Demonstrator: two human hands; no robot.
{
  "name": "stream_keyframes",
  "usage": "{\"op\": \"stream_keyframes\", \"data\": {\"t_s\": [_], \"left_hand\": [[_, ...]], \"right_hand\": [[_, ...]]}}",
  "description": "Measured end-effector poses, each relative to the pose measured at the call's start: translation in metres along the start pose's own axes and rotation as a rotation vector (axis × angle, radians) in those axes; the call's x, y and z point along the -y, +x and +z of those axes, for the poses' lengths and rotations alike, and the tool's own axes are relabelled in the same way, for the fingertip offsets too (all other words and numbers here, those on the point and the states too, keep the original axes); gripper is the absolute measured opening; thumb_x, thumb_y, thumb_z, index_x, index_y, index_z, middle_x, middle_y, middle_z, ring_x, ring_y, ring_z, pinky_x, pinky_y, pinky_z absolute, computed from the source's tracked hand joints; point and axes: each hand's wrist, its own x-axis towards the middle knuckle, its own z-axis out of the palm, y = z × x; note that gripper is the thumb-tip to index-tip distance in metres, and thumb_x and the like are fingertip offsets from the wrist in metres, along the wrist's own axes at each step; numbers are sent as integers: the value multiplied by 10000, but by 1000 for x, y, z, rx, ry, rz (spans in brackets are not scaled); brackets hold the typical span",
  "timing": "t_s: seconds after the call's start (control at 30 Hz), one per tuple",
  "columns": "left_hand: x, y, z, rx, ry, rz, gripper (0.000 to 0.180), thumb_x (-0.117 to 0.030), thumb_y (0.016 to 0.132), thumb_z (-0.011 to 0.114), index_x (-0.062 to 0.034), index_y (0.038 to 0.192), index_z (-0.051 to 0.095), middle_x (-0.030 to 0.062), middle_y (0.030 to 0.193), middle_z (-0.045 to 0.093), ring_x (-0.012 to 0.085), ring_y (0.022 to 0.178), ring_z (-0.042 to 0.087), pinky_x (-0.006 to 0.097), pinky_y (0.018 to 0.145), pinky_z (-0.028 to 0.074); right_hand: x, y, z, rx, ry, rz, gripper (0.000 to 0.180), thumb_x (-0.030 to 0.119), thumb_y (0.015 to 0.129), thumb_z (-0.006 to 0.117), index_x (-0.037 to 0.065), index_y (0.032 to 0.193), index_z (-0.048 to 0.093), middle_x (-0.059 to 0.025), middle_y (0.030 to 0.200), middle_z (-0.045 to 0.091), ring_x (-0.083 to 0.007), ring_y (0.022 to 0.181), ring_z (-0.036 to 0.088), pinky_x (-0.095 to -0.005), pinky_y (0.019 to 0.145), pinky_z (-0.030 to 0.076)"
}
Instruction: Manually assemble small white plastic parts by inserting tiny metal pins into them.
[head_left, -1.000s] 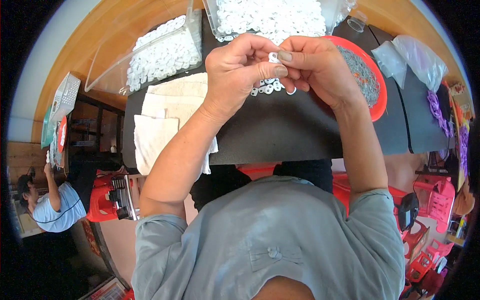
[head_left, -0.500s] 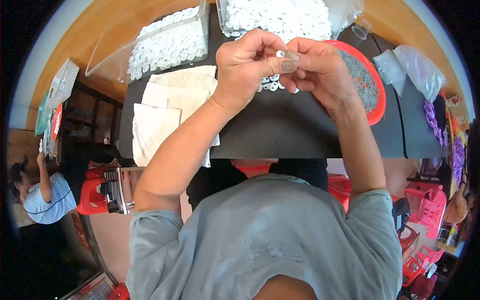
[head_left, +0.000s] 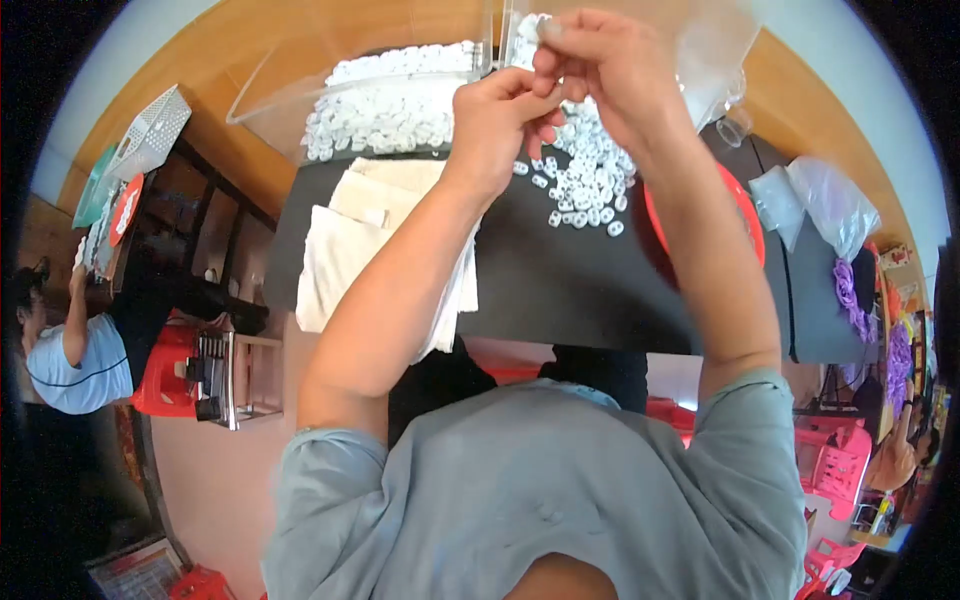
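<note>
Over the far part of the dark table, my left hand (head_left: 500,130) is closed, thumb and forefinger pinched together; whatever sits between them is too small to make out. Just beyond and to the right, my right hand (head_left: 615,75) is raised with its fingers curled and the thumb pressed to the forefinger. Its fingertips overlap the white pieces behind, so what they hold is unclear. Below the hands lies a loose pile of small white oval pieces (head_left: 590,185) with two holes each. A clear plastic bin (head_left: 490,40) full of similar white pieces stands at the far left.
Folded cream cloths (head_left: 345,255) lie on the table (head_left: 560,290) at left. A red basin (head_left: 757,225) is mostly hidden behind my right forearm. Clear plastic bags (head_left: 835,205) and a clear cup (head_left: 735,125) sit at right. Another person (head_left: 85,360) works at far left.
My hands have drawn apart from a small white piece held between them. The right one moved up and away, uncovering the loose pile. The view has shifted slightly.
</note>
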Motion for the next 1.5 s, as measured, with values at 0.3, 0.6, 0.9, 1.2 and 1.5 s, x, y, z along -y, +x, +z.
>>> {"op": "stream_keyframes", "data": {"t_s": [0.3, 0.6, 0.9, 1.2, 1.5], "left_hand": [[-18, -12, 5, 42, -108, 113, 269, -27, 790, 708, 29, 1051, 674, 57, 783, 643, 96, 636, 578, 205, 468, 432], [-7, -20, 14, 293, 290, 176, 276, -38, 767, 752, -26, 1038, 699, -4, 791, 628, 54, 678, 551, 178, 526, 417], [1, -28, 19, 327, 340, 210, 194, 1, 764, 735, -21, 953, 695, 33, 815, 667, 82, 751, 616, 218, 677, 496], [7, -33, 23, 298, 342, 188, 177, 49, 780, 688, -5, 947, 667, 17, 792, 634, 80, 746, 591, 218, 679, 486], [21, -30, 24, 264, 397, 272, 193, -4, 759, 742, -28, 935, 664, 18, 795, 639, 68, 706, 601, 212, 655, 492]], "right_hand": [[-10, -45, -35, -106, -8, 36, 163, 132, 915, 571, -23, 888, 611, -64, 667, 598, -141, 613, 600, -213, 514, 372], [-25, -76, -48, -31, 8, 161, 149, 136, 913, 594, -3, 867, 623, -37, 663, 605, -102, 570, 580, -180, 478, 344], [-37, -86, -60, -6, 50, 174, 170, 173, 925, 583, 22, 857, 625, -19, 658, 599, -91, 571, 583, -170, 478, 338], [-47, -87, -67, 49, 115, 214, 194, 195, 933, 574, 32, 833, 608, -10, 635, 562, -98, 577, 591, -182, 457, 320], [-44, -88, -69, -4, 30, 180, 181, 187, 925, 584, 27, 849, 619, -16, 647, 582, -87, 560, 575, -171, 474, 330]]}}
